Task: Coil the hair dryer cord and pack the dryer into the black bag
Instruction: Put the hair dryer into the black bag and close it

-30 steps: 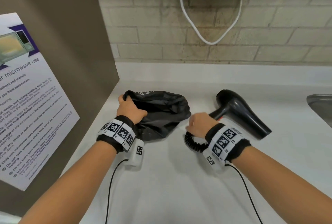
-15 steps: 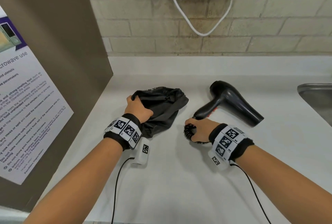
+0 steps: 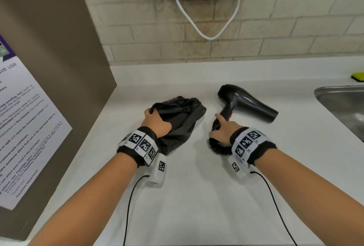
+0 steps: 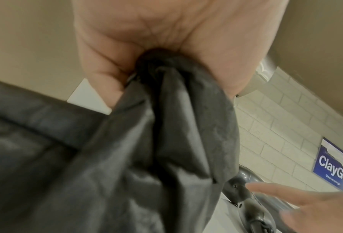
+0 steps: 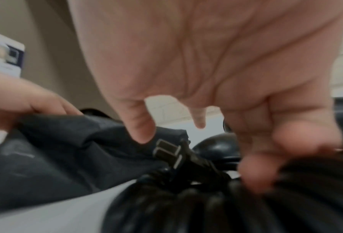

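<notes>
While gripping a bunched fold of the crumpled black fabric bag [image 3: 178, 119], left hand [image 3: 156, 122] sits curled at the bag's left edge on the white countertop [image 3: 197, 196]; fabric gathered tight inside the fist in the left wrist view [image 4: 166, 82]. Bag lying slack and rumpled, mouth toward the hand, close to the brown side panel [image 3: 59, 48] carrying a printed microwave-use notice [image 3: 23, 131].

Just right of the bag: black hair dryer [image 3: 248, 102] flat on the counter, barrel pointing right toward the steel sink [image 3: 342, 105], handle angled down toward the right hand [image 3: 223, 132]. Dryer outside the bag, apart from it. Black coiled spiral cord [image 3: 219, 147] bundled at the foot of the handle, under and beside the right hand. Right hand half closed: lower fingers [image 5: 262, 171] curled onto the coils and holding them, index finger stretched forward along the handle, thumb free. Plug with flat metal prongs [image 5: 168, 151] poking out of the bundle, next to the bag's fabric.

Behind, on the pale brick wall [image 3: 295, 19]: white cable [image 3: 206, 34] hanging in a loop from a wall-mounted unit. Yellow-green sponge [image 3: 357, 76] at the far right ledge above the sink.
</notes>
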The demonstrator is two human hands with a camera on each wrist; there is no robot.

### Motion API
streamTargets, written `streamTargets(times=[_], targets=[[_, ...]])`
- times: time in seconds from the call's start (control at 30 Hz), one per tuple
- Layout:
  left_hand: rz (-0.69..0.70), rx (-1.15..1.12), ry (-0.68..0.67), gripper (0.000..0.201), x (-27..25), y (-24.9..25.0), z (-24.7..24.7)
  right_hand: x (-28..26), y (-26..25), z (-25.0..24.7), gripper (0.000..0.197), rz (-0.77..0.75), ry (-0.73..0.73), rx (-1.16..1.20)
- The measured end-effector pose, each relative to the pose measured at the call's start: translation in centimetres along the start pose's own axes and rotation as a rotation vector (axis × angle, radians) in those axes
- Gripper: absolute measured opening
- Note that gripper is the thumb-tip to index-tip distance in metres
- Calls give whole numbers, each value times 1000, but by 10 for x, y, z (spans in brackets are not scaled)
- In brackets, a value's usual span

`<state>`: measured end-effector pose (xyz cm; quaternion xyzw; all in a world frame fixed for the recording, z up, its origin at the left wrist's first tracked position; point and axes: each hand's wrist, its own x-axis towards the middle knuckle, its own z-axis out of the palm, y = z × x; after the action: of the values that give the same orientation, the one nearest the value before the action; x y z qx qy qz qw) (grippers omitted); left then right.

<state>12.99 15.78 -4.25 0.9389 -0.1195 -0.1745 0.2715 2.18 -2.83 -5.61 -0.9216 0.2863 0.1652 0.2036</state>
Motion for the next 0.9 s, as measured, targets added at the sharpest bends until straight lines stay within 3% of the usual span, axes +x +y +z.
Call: streamTargets(times=[0.17,0.43,0.7,0.8,0.9], targets=[[16,12,-38,75,-2,10,7,21,-3,4,67,78,52,-70],[-10,11,-54,77,-1,21,12,23,-1,0,74,79,-64,-24],[-37,10,-44,76,-2,26,16,17,32,-4,72,21,-146,-158],[-19,14,-52,76,-4,28,21,17,44,-5,69,24,-93,-91],[-21,7,-63,78,-7,30,23,22,54,-6,74,49,68,86]])
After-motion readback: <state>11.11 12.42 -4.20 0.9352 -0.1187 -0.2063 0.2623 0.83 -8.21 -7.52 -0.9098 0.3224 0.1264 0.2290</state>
